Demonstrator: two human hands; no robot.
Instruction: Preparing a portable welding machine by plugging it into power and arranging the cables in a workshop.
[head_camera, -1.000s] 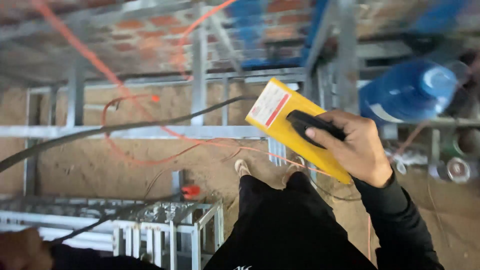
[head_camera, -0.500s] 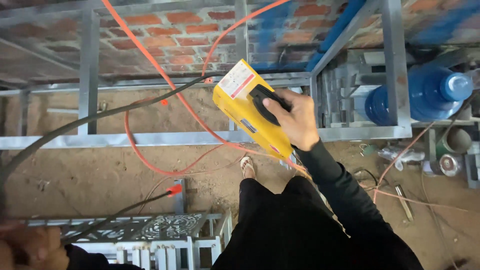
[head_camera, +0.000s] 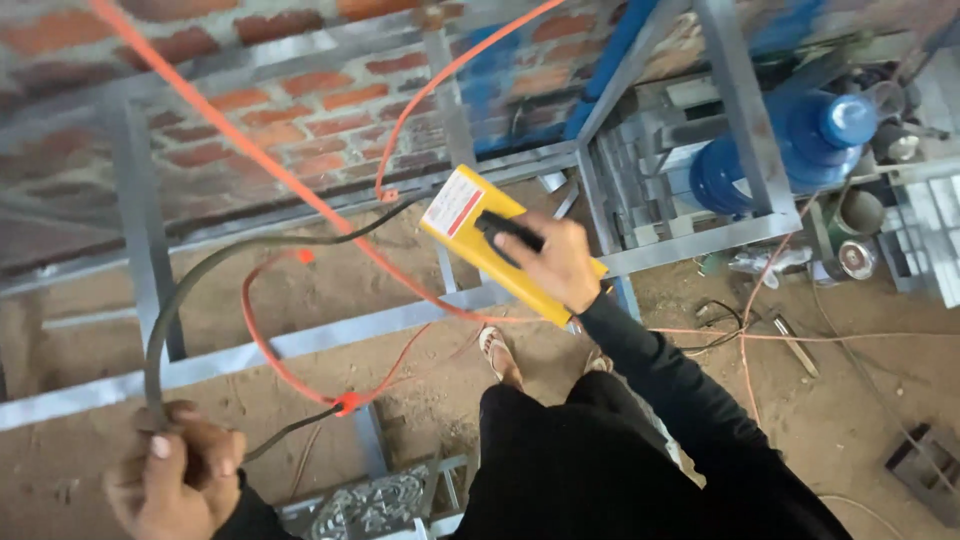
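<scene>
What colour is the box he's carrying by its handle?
Yellow box, black handle, in the right hand; head view.

Left hand (head_camera: 175, 470) partly cut by bottom edge, closed round dark cable (head_camera: 200, 275). Black handle (head_camera: 510, 232) of yellow box (head_camera: 490, 255) mostly hidden under right hand (head_camera: 560, 262). Orange cable (head_camera: 260, 165) runs off top edge. Blue water jug (head_camera: 790, 145) half hidden behind frame (head_camera: 740, 110). Label unreadable.

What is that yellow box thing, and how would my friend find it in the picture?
Start at the red brick wall behind the grey metal frame. Near the middle, in front of the frame, the right hand grips the black handle of a flat yellow box. It is the only bright yellow thing, with a small red and white label at its far end, unlike the blue water jug.
</scene>
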